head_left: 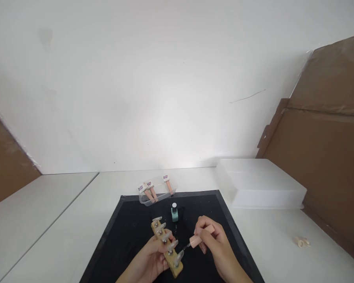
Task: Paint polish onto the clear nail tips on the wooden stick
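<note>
In my left hand (pixel 155 255) is a wooden nail display stand (pixel 174 267), held at a slant. Several clear false nails (pixel 179 258) stick out along it on small metal mounts. My right hand (pixel 214 241) is closed around a pink-handled nail polish brush (pixel 196 240). The dark brush end points left, close to the nearest false nail; whether it touches cannot be made out. Beyond the stand, a small teal nail polish bottle (pixel 174 215) with a white-topped cap stands upright on the black mat (pixel 129 232).
At the back of the mat sits a clear plastic tray (pixel 147 203) with 3 pink, labelled tubes (pixel 168 186). A white translucent bin (pixel 262 184) rests at the right by brown cardboard (pixel 321 169). Small beige rings (pixel 301 241) lie on the white table (pixel 271 239).
</note>
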The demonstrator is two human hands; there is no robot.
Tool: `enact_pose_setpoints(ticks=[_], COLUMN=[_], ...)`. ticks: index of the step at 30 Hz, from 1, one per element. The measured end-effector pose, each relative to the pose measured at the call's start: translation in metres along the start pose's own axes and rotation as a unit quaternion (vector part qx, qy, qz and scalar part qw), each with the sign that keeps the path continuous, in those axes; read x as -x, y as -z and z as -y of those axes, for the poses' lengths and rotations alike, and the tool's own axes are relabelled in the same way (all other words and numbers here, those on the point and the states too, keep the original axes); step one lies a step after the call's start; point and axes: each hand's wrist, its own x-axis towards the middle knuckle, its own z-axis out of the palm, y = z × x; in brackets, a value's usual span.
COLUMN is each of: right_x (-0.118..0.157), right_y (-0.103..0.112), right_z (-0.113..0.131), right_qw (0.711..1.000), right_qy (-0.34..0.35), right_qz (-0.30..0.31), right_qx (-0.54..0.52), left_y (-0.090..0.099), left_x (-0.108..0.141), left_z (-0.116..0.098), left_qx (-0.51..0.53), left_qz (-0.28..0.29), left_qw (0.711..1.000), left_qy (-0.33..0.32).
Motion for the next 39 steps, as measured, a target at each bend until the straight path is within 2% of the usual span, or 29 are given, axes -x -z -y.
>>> enact_pose_setpoints(ticks=[5, 15, 30, 35, 39], right_x=[0.002, 0.001, 0.004, 0.004, 0.003], right_y=[0.0, 0.001, 0.003, 0.001, 0.002], right_z=[-0.002, -0.003, -0.006, -0.001, -0.003], right_qw=[0.999, 0.998, 0.994, 0.99, 0.989], right_qy=[0.031, 0.036, 0.073, 0.102, 0.113], right_qz=[0.033, 0.046, 0.063, 0.09, 0.09], right_qx=[-0.005, -0.019, -0.046, -0.033, -0.039], left_y=[-0.003, 0.001, -0.003, -0.011, -0.018], left_x=[0.001, 0.0, 0.002, 0.003, 0.005], left_z=[-0.003, -0.001, -0.001, 0.0, -0.001], left_qx=[-0.001, -0.003, -0.017, -0.067, -0.143], left_qz=[-0.017, 0.006, -0.012, -0.027, -0.046], left_qw=[1.0, 1.0, 1.0, 0.997, 0.989], left_qy=[0.0, -0.007, -0.006, -0.007, -0.007])
